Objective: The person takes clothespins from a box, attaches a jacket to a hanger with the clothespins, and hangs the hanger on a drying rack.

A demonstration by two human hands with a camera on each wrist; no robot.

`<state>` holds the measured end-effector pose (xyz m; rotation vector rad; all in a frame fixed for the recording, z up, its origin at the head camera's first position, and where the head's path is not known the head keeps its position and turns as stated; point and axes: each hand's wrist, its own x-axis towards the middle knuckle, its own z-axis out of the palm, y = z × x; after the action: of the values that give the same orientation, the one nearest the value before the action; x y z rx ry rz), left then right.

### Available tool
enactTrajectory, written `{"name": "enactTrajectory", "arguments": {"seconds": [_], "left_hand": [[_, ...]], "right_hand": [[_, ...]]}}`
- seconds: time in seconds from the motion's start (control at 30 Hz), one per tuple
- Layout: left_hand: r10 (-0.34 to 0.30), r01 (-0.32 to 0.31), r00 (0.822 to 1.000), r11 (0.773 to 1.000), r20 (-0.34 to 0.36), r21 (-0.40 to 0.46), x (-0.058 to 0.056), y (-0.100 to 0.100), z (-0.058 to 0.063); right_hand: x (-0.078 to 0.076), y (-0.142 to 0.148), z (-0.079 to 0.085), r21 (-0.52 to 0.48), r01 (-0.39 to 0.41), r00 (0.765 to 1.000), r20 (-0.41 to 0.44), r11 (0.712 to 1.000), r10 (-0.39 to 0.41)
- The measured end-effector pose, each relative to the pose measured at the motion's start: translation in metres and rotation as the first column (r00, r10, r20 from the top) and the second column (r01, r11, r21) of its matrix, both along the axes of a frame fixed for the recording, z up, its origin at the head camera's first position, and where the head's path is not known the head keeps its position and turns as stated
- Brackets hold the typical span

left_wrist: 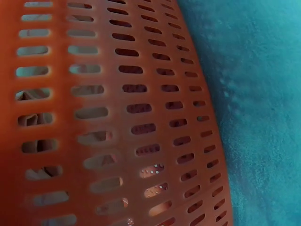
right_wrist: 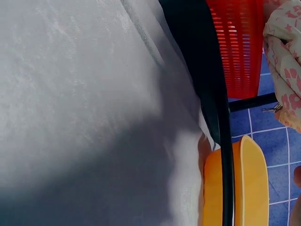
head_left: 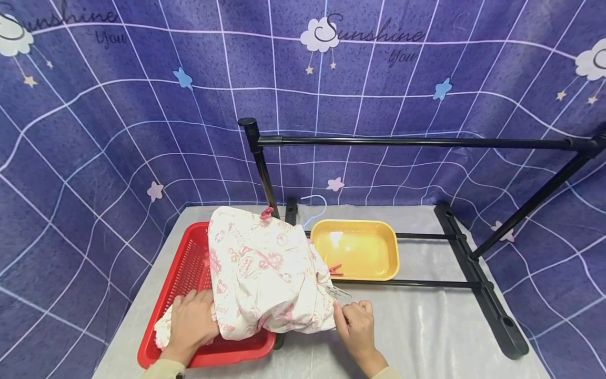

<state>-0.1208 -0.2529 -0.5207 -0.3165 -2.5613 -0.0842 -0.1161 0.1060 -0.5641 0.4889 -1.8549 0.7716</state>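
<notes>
A white cloth garment (head_left: 265, 273) with pink print spreads between my hands, over the right part of the red basket (head_left: 189, 258); the right wrist view shows its bunched side (right_wrist: 287, 61). My right hand (head_left: 357, 326) pinches its lower right edge between thumb and curled fingers. At its lower left edge, over the basket, is my left hand (head_left: 191, 321); its fingertips are hidden, so I cannot tell whether it grips the cloth. A red clothespin (head_left: 266, 212) sits at the garment's top edge. Behind the garment rises the light blue hook (head_left: 323, 200) of a hanger.
A yellow tub (head_left: 390, 252) with a red clothespin (head_left: 335, 270) inside stands right of the garment. The black rack (head_left: 416, 142) spans the back and right, its lower bars (head_left: 426, 284) near the table. More printed cloth (head_left: 163, 329) lies in the basket.
</notes>
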Motion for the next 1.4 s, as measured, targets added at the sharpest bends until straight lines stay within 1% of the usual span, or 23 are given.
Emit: {"name": "enactTrajectory", "arguments": {"seconds": [0.1, 0.17, 0.2, 0.27, 0.4, 0.53, 0.63, 0.7, 0.8, 0.93, 1.03, 1.13, 1.23, 1.3, 1.4], "left_hand": [[-0.035, 0.036, 0.997, 0.999, -0.076, 0.020, 0.000, 0.000, 0.000], [-0.060, 0.066, 0.988, 0.997, -0.140, 0.033, 0.001, 0.000, -0.001], [-0.076, 0.084, 0.981, 0.996, -0.179, 0.039, 0.000, 0.000, -0.001], [-0.105, 0.122, 0.961, 0.991, -0.257, 0.050, 0.000, 0.000, -0.002], [-0.150, 0.185, 0.911, 0.981, -0.384, 0.057, -0.002, 0.001, -0.001], [-0.175, 0.220, 0.873, 0.974, -0.455, 0.046, -0.004, 0.003, 0.003], [-0.196, 0.245, 0.847, 0.969, -0.494, 0.035, -0.005, 0.006, 0.008], [-0.209, 0.260, 0.832, 0.965, -0.513, 0.029, -0.006, 0.008, 0.011], [-0.225, 0.280, 0.817, 0.960, -0.531, 0.024, -0.008, 0.010, 0.016], [-0.240, 0.294, 0.824, 0.956, -0.514, 0.024, -0.010, 0.013, 0.021], [-0.254, 0.301, 0.836, 0.953, -0.487, 0.020, -0.011, 0.016, 0.023], [-0.266, 0.310, 0.842, 0.951, -0.470, 0.018, -0.012, 0.018, 0.024], [-0.265, 0.308, 0.848, 0.951, -0.458, 0.020, -0.012, 0.022, 0.026], [-0.264, 0.308, 0.848, 0.951, -0.459, 0.022, -0.012, 0.024, 0.028], [-0.267, 0.315, 0.837, 0.949, -0.477, 0.021, -0.012, 0.027, 0.030]], "right_hand": [[0.001, 0.001, 0.000, 0.002, -0.003, 1.000, 0.010, 1.000, 0.003], [0.002, 0.002, 0.000, 0.003, -0.011, 1.000, 0.002, 1.000, 0.011], [0.002, 0.002, 0.000, 0.003, -0.016, 1.000, -0.003, 1.000, 0.016], [0.003, 0.003, 0.000, 0.007, -0.020, 1.000, -0.012, 1.000, 0.020], [0.004, 0.004, -0.001, 0.009, -0.034, 0.999, -0.036, 0.999, 0.034], [0.005, 0.005, 0.000, 0.004, -0.035, 0.999, -0.041, 0.999, 0.036], [0.006, 0.006, 0.000, 0.003, -0.026, 0.999, -0.040, 1.000, 0.026], [0.006, 0.007, 0.001, 0.002, -0.022, 0.999, -0.048, 1.000, 0.022], [0.007, 0.009, 0.002, -0.001, -0.010, 0.999, -0.051, 1.000, 0.010], [0.008, 0.013, 0.003, -0.012, 0.013, 0.999, -0.037, 1.000, -0.013], [0.008, 0.017, 0.004, -0.024, 0.025, 0.999, -0.034, 0.999, -0.026], [0.009, 0.021, 0.004, -0.029, 0.034, 0.999, -0.033, 0.999, -0.035], [0.010, 0.023, 0.006, -0.030, 0.040, 0.999, -0.032, 0.999, -0.041], [0.011, 0.025, 0.007, -0.030, 0.042, 0.998, -0.040, 0.999, -0.043], [0.012, 0.027, 0.010, -0.029, 0.047, 0.997, -0.060, 0.998, -0.049]]}}
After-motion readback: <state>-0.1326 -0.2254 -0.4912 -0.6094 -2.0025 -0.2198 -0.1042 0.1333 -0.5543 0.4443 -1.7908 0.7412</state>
